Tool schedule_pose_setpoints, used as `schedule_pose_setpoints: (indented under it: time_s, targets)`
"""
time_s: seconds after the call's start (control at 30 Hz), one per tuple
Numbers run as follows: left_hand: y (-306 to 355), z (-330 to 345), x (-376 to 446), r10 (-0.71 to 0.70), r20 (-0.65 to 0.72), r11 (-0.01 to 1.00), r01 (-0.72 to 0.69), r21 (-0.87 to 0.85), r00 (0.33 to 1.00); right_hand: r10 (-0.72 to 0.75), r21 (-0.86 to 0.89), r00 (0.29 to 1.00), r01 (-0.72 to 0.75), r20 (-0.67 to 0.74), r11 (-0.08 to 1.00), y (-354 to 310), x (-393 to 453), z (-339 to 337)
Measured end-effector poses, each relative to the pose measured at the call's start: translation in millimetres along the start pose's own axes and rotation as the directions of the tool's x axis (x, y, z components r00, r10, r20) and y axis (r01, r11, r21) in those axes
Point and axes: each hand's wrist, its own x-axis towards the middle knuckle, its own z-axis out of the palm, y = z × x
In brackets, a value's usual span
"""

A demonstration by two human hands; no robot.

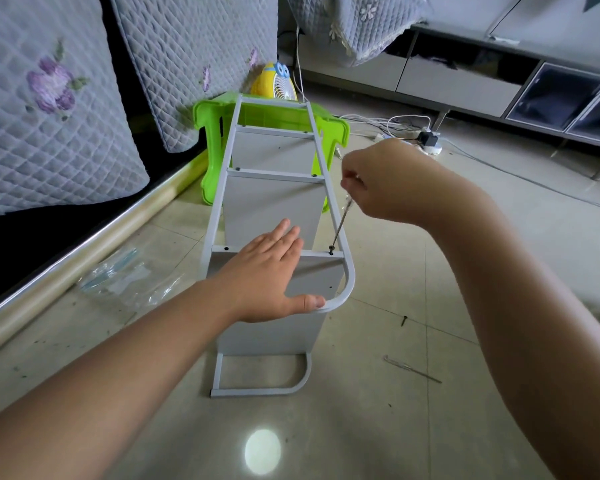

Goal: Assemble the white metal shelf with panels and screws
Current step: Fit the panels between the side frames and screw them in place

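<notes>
Where the glossy beige floor tiles (378, 427) catch a round spot of glare nearest the camera, the white metal shelf (274, 216) lies on its side, running away from the viewer. Lower side frame: square tube, one corner curved, flat on the tile. Upper side frame: same tube, rounded near corner, matte painted finish. Flat grey-white panels (267, 202) stand on edge between the two frames, each fixed to a thin crossbar. Left hand (267, 275): fingers straight and together, palm pressed flat over the nearest crossbar, thumb spread onto the curved corner tube; grasping nothing. Right hand (381, 183): fingers pinched closed round the handle of a slim screwdriver (340, 225), steel shaft slanting down, tip on a dark screw (331, 252) at the right end of that crossbar. Loose dark screw and a thin bent metal rod on the tile right of the shelf. Crinkled clear plastic bag (125, 278) to the left. Beyond: shelf's far end against a bright green moulded plastic stool (215, 116); small yellow fan (278, 86); quilted grey covers with purple flowers (49, 109).
</notes>
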Motion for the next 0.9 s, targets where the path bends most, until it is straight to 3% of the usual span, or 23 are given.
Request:
schedule_pose_setpoints:
  time_s: [0.2, 0.63, 0.8, 0.9]
  targets:
    - [0, 1, -1, -0.021, -0.031, 1.0, 0.022, 0.019, 0.999, 0.021, -0.036, 0.97, -0.012, 0.241, 0.999, -7, 14, -11]
    - [1, 2, 0, -0.071, -0.083, 0.997, 0.072, 0.002, 0.994, 0.153, -0.092, 0.96, -0.135, 0.234, 0.987, -7, 22, -11]
    - [2, -2, -2, -0.086, -0.039, 0.996, 0.086, 0.001, 0.996, 0.065, 0.096, 0.959, -0.094, 0.277, 0.991, -10, 11, -15]
    - [2, -3, 0, -0.092, -0.048, 0.996, 0.092, -0.001, 0.995, 0.026, 0.054, 0.954, -0.044, 0.3, 0.998, -8, 5, -16]
